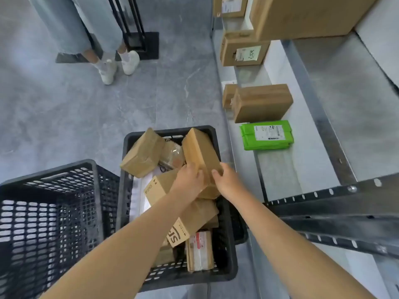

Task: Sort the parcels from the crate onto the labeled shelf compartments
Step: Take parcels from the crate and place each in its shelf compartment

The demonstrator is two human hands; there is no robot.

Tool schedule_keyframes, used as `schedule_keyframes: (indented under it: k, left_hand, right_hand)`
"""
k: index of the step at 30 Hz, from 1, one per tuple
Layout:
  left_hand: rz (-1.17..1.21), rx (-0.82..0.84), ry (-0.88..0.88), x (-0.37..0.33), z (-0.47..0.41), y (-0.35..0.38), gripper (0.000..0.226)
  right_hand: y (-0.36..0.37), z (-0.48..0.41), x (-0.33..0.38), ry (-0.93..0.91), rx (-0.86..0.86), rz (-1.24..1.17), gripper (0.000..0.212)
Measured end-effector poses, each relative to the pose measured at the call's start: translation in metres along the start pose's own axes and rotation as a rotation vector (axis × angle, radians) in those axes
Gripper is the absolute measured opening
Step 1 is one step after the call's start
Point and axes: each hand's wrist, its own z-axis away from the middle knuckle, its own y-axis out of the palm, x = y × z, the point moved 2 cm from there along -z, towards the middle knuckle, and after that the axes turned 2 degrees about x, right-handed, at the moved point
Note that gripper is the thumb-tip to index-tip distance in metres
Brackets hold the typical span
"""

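Over the black plastic crate [126, 152]: long brown cardboard parcel [200, 149], tilted
My left hand [190, 176]: gripping its near end
My right hand [226, 180]: gripping it alongside

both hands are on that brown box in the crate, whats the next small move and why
Probably lift the box straight up, clear of the crate. The left hand and right hand grip its near end, and it leans tilted on other parcels.

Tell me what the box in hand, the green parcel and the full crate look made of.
Held box: matte brown cardboard, likely; crisp folded edges. Green parcel: glossy plastic mailer, it seems; creased, shiny folds. Full crate: black moulded plastic, apparently; lattice walls, smooth rim.
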Motion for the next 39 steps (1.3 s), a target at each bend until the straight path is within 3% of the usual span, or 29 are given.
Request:
schedule_keyframes:
  k: [6,12,16,20,26,31,36,39]
  left_hand:
    - [0.235,-0.044,-0.09,0.014,-0.004,0.037,0.041]
    - [0.493,-0.126,-0.22,0.016,0.01,0.025,0.045]
    - [0.58,-0.184,-0.243,0.02,0.037,0.009,0.024]
    - [0.641,-0.272,-0.161,0.015,0.074,-0.013,0.023]
    - [0.76,-0.301,-0.014,-0.023,0.138,-0.073,0.017]
    - [0.631,-0.292,0.133,-0.053,0.186,-0.13,0.019]
    - [0.661,-0.334,0.231,-0.07,0.231,-0.168,0.031]
    - [0.717,-0.303,0.238,-0.072,0.244,-0.19,0.035]
  right_hand:
    - [0.008,-0.014,-0.018,0.126,0.002,-0.245,0.061]
    - [0.03,0.009,-0.015,0.211,-0.024,-0.535,0.088]
    - [0.031,0.037,-0.004,0.161,-0.03,-0.658,0.044]
    - [0.019,0.076,0.019,0.044,0.001,-0.65,0.029]
    - [-0.037,0.14,0.082,-0.113,0.033,-0.672,0.032]
    - [-0.08,0.199,0.127,-0.252,-0.021,-0.599,0.033]
    - [-0.105,0.247,0.154,-0.339,-0.029,-0.502,0.069]
    - [-0.109,0.264,0.167,-0.404,0.004,-0.392,0.064]
